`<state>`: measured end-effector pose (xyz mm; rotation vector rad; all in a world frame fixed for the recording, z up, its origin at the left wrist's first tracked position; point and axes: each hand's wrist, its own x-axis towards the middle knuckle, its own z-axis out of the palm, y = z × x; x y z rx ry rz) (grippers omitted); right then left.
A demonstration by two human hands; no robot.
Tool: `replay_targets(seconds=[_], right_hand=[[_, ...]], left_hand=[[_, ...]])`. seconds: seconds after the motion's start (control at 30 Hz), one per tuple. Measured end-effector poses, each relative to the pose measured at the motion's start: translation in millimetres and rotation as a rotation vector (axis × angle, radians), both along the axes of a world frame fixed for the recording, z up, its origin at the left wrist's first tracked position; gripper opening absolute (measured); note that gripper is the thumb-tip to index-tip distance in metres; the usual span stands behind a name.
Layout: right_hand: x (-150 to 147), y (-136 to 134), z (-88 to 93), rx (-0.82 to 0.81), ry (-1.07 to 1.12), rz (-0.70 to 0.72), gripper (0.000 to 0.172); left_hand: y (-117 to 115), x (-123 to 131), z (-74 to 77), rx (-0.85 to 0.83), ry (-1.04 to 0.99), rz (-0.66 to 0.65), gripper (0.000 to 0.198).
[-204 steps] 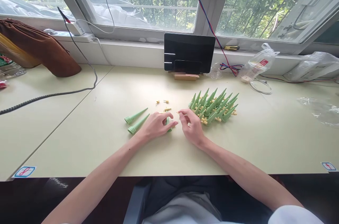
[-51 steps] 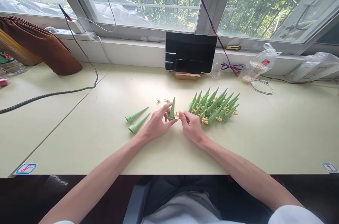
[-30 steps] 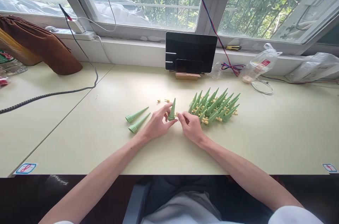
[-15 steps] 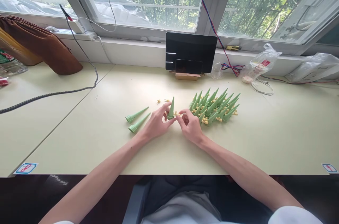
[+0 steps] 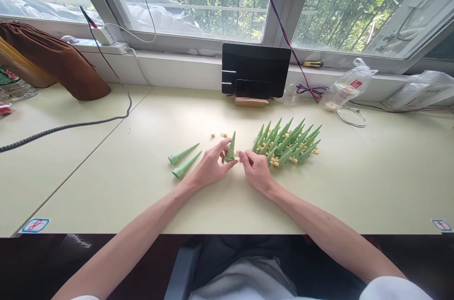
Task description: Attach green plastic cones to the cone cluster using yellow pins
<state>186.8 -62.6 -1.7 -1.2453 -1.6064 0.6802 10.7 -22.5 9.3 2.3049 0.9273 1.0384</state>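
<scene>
My left hand point(image 5: 210, 163) grips a green watering spike point(image 5: 231, 148) near its wide base, with the pointed tip up. On the right side of that base sits a small yellow valve point(image 5: 237, 153). My right hand point(image 5: 256, 167) is closed at the valve, thumb and forefinger pinched at its outer end; the fingertips partly hide it. Two bare green spikes point(image 5: 183, 156) lie left of my left hand, their tips pointing away to the right. Beyond the hands are two loose yellow valves point(image 5: 212, 135). Right of my right hand stands a dense group of green spikes with yellow valves point(image 5: 289, 141).
A black tablet point(image 5: 256, 68) leans on a small cardboard stand point(image 5: 251, 102) at the back. A dark cable point(image 5: 81, 123) crosses the table's left part beside a brown bag point(image 5: 71, 64). Plastic bags point(image 5: 349, 85) and a white cable point(image 5: 351, 118) lie at the back right.
The held spike has shifted slightly right and tilts a little more to the right. My right hand's fingers have curled tighter at the valve. The other spikes have not moved.
</scene>
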Motion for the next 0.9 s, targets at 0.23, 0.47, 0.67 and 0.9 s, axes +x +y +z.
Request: replay_targets(seconds=[0.23,0.47,0.67,0.9], right_hand=[[-0.8,-2.6,2.7,-0.009,0.063,0.064,0.023],[-0.5,-1.6,-0.3,0.002,0.058,0.069,0.02],[0.5,-0.7,-1.1,-0.001,0.05,0.075,0.024],[1.0,0.0,-0.4,0.008,0.03,0.037,0.035]], left_hand=[[0.5,0.9,2.1,-0.016,-0.021,0.032,0.047],[1.1,0.3,1.2,-0.025,-0.004,0.041,0.047],[-0.4,1.0,2.9,-0.032,0.012,0.044,0.044],[-2.6,1.7,7.0,-0.034,0.021,0.029,0.037]])
